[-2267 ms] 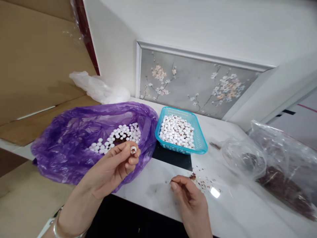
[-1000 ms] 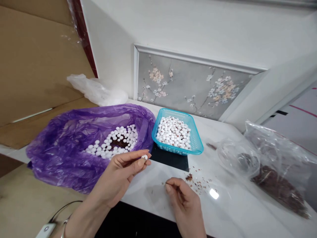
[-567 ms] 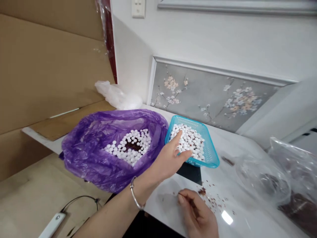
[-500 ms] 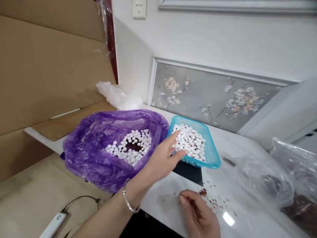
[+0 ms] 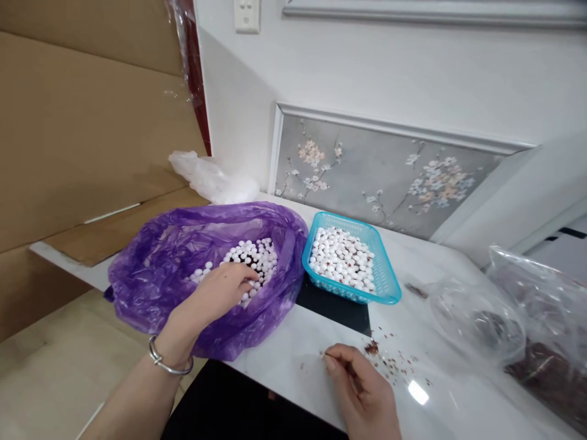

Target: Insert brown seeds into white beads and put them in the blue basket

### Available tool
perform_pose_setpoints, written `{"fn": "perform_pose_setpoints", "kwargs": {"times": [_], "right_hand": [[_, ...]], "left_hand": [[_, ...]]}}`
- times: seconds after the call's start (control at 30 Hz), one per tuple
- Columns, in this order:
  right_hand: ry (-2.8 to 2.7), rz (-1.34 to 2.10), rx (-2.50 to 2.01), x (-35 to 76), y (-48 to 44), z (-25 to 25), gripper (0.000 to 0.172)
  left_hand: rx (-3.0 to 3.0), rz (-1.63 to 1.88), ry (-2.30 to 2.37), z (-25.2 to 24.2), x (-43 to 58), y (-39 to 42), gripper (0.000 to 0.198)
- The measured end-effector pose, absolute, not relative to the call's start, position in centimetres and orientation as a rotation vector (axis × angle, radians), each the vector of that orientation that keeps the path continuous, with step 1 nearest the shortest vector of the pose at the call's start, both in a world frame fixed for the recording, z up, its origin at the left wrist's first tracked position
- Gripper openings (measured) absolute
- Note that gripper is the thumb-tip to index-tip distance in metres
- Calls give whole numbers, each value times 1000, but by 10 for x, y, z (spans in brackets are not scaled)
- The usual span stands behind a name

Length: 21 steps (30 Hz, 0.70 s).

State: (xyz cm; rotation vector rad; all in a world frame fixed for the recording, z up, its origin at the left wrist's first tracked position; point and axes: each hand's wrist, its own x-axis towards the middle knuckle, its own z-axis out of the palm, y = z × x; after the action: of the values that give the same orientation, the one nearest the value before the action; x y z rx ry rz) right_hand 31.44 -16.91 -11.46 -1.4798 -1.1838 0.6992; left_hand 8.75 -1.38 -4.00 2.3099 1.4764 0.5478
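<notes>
My left hand reaches into the open purple plastic bag and rests on the pile of small white beads inside, fingers curled down among them. What those fingers hold, if anything, is hidden. My right hand lies on the white table top with its fingers pinched on a thin pin-like tool that points left. A small heap of tiny reddish-brown bits lies just beyond that hand. The turquoise plastic basket of white beads stands right of the bag.
Clear plastic bags with dark brown material lie at the right. A crumpled white bag sits at the back by the wall. Cardboard sheets lean at the left. A dark square shows on the table below the basket.
My left hand carried a white bead to the turquoise basket, then swung back left and down into the purple bag. My right hand stayed on the table with its tool.
</notes>
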Motion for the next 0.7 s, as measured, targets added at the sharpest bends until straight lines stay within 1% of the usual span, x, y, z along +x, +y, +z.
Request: {"fn": "perform_pose_setpoints", "kwargs": {"times": [0.07, 0.13, 0.23, 0.33, 0.43, 0.53, 0.7], "right_hand": [[-1158, 704, -1488, 314, -169, -113, 18], [-1121, 708, -1484, 313, -169, -110, 17], [-1076, 732, -1452, 311, -169, -104, 16], [-1029, 772, -1412, 310, -169, -97, 17], [-994, 811, -1342, 310, -169, -91, 19], [-995, 798, -1255, 310, -168, -86, 18], [-1020, 757, -1185, 307, -164, -77, 17]], "left_hand": [[2318, 589, 1459, -39, 92, -16, 28], [2222, 711, 1399, -35, 99, -24, 26], [1746, 879, 1169, -33, 118, -46, 21], [1193, 805, 869, -41, 146, -74, 22], [858, 702, 711, -51, 170, -93, 25], [761, 665, 674, -57, 182, -98, 22], [770, 663, 666, -61, 187, -97, 19]]}}
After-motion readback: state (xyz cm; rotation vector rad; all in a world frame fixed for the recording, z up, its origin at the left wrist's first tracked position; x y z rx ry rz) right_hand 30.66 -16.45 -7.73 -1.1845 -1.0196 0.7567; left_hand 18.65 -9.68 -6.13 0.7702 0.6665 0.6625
